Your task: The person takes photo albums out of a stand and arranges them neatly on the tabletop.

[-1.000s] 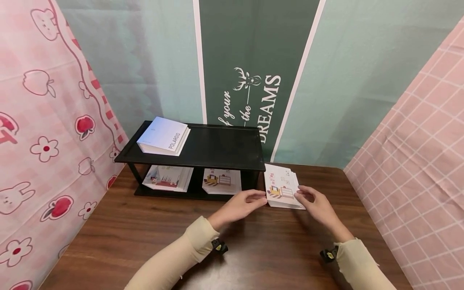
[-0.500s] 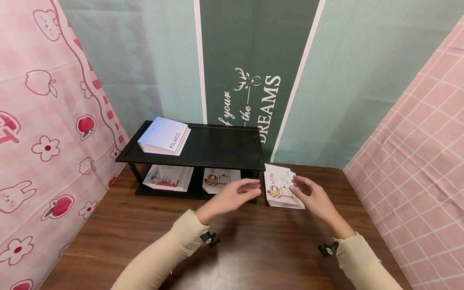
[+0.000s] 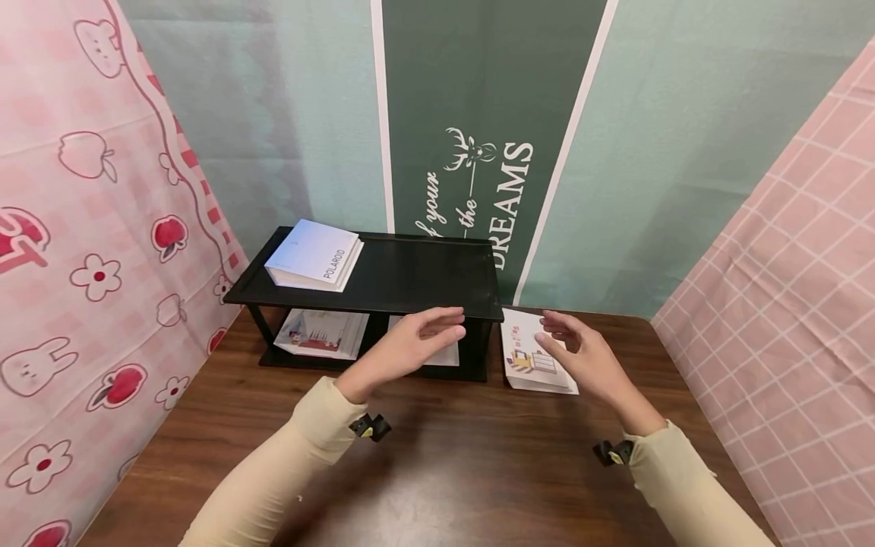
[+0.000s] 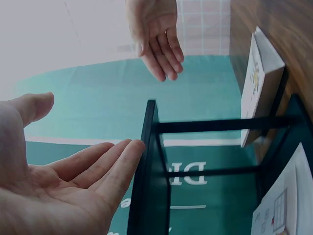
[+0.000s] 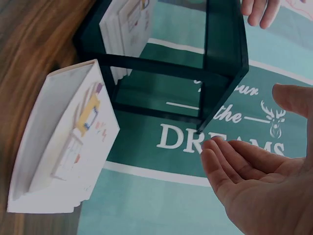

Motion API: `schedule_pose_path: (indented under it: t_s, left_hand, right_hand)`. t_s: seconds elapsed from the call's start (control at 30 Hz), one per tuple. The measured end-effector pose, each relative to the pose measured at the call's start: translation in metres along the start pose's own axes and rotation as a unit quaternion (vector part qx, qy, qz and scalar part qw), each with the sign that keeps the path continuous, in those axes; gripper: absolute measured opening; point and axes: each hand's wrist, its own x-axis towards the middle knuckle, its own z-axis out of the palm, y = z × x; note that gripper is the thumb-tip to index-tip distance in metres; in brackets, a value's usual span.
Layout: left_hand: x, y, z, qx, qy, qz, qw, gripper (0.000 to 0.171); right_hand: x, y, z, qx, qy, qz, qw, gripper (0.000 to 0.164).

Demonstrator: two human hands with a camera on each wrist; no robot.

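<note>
My left hand (image 3: 403, 346) hovers in front of the lower right opening of a black two-tier rack (image 3: 424, 277), fingers extended and holding nothing. My right hand (image 3: 589, 361) hangs above the right part of a white book (image 3: 522, 338) with a yellow and red cartoon print. In the right wrist view its fingers are apart from that book (image 5: 80, 142). The book lies flat on the table beside the rack's right end. Partly hidden behind my left hand, another white book (image 3: 447, 355) lies on the lower tier.
A pale blue book marked POLAROID (image 3: 314, 254) lies at the left of the top tier. Below it, a book with a red and grey picture (image 3: 321, 332) rests on the lower tier. Printed cloth (image 3: 772, 251) walls surround the wooden table (image 3: 472, 463).
Both hands have come away from the white book on the right and risen. My left hand has moved left, in front of the rack. The book stays in place.
</note>
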Motion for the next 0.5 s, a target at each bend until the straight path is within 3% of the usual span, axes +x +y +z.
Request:
schedule_pose_path:
  t_s: [0.37, 0.5]
  left_hand:
    - [-0.01, 0.005, -0.038, 0.022, 0.033, -0.002, 0.9992, 0.057]
    - [-0.017, 0.006, -0.053, 0.05, 0.043, -0.007, 0.9978, 0.058]
  right_hand:
    - [0.02, -0.028, 0.005, 0.021, -0.019, -0.024, 0.999, 0.065]
    - [0.027, -0.04, 0.011, 0.027, -0.029, -0.039, 0.998, 0.064]
